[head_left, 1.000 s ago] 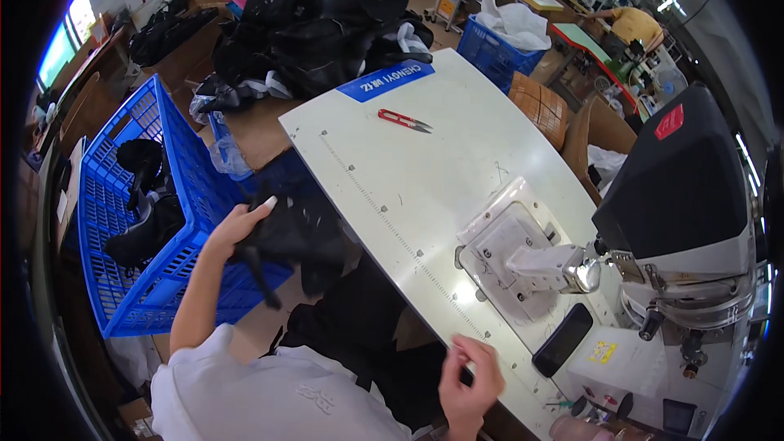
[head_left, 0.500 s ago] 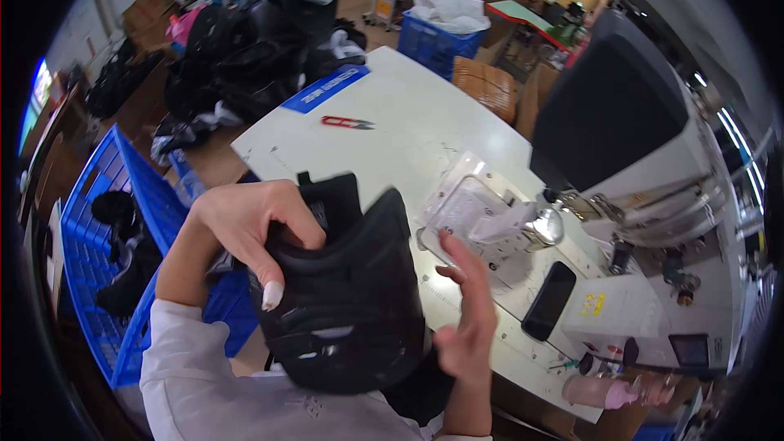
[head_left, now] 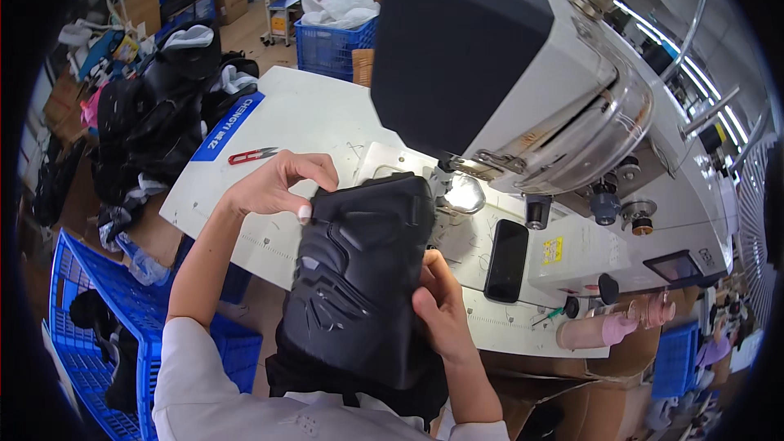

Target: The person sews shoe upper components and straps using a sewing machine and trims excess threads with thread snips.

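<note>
A black bag (head_left: 355, 278) with a moulded, shiny raised pattern on its front is held up before me, its top end over the table edge and the sewing machine's plate. My left hand (head_left: 286, 184) pinches the bag's upper left corner between thumb and fingers. On its right edge, my right hand (head_left: 441, 302) is closed, with the thumb in front and some fingers hidden behind. Softer black fabric hangs from the lower end near my shirt. Just beyond the top right corner stands the sewing machine (head_left: 563, 114), its needle area partly covered by its dark head.
Red-handled thread snips (head_left: 251, 156) lie on the white table (head_left: 282, 106) beside a blue strip. A black phone (head_left: 506, 261) and a pink bottle (head_left: 596, 331) sit at the right. At lower left is a blue crate (head_left: 147, 343) of black pieces; black bags (head_left: 155, 106) are piled behind.
The bag has turned so its patterned front shows fully, and moved up toward the machine. My left hand went from its opening to its corner; my right hand closed on its edge. The view swung right.
</note>
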`<state>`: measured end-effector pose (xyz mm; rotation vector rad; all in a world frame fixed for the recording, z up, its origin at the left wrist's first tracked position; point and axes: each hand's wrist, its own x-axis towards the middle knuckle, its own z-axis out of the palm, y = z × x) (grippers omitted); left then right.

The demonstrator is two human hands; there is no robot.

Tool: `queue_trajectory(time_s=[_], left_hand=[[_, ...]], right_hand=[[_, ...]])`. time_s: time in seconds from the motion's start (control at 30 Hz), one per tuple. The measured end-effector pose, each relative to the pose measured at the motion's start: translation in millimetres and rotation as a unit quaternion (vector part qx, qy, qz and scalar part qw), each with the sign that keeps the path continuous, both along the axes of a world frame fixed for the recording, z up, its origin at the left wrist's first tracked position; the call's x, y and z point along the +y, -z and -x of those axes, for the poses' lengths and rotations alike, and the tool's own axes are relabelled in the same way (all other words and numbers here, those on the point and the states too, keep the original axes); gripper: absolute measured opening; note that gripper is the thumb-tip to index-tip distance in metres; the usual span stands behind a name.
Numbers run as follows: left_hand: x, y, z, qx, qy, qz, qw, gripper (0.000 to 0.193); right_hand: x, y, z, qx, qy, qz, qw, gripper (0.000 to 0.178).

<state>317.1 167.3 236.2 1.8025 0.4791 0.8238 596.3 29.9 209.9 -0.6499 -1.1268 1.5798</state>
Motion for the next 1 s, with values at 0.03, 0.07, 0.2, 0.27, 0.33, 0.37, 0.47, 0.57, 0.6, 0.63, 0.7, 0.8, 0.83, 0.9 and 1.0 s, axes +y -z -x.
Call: queue_trajectory(time_s=[0.03,0.07,0.2,0.27,0.33,0.37,0.47,0.57,0.6,0.63,0.7,0.8,0.83,0.9,1.0], left_hand=[[4,2,-4,0.029,-0.035,0.019,0.999,0.062],[9,8,-4,0.013,0.005,0.012,1.0,0.058],[-2,-25,-54,-0.02,-0.058,0.009,0.998,0.046],[-1,-33,-76,0.05,-0.082,0.056,0.994,0.044],[1,-30,-90,0.101,-0.107,0.09,0.985,0.037],[-1,-31,-96,0.097,-0.126,0.108,0.981,0.035],[-1,-37,-112,0.066,-0.143,0.086,0.984,0.03],[14,-17,-105,0.063,-0.14,0.062,0.986,0.022],[17,-14,-109,0.007,-0.134,0.012,0.991,0.016],[24,-10,-108,0.01,-0.131,0.013,0.991,0.016],[43,-6,-106,0.071,-0.102,-0.112,0.986,0.014],[51,-6,-104,0.144,-0.11,-0.212,0.96,0.014],[54,-3,-103,0.163,-0.099,-0.239,0.952,0.015],[54,1,-101,0.159,-0.099,-0.24,0.953,0.015],[53,5,-102,0.15,-0.105,-0.239,0.954,0.015]], right_hand=[[2,-2,1,0.003,0.008,-0.001,1.0,0.028],[4,-6,4,0.011,0.022,0.008,1.0,0.027],[24,-19,0,-0.089,0.047,0.006,0.995,0.024],[26,-23,0,-0.075,0.067,0.005,0.995,0.024],[30,-22,-2,-0.062,0.085,0.002,0.994,0.024],[28,-19,-5,-0.068,0.093,0.016,0.993,0.025],[28,-12,-20,-0.063,0.114,0.078,0.988,0.028],[35,-9,-26,-0.065,0.107,0.102,0.987,0.037],[38,-4,-27,-0.083,0.114,0.072,0.987,0.039],[40,-3,-27,-0.1,0.121,0.042,0.987,0.042],[40,-4,-29,-0.082,0.127,0.05,0.987,0.045],[39,-4,-32,-0.095,0.127,0.123,0.98,0.046],[37,-6,-32,-0.095,0.129,0.122,0.979,0.046],[32,-6,-28,-0.092,0.146,0.101,0.98,0.047],[31,-12,-30,-0.141,0.176,0.096,0.969,0.043]])
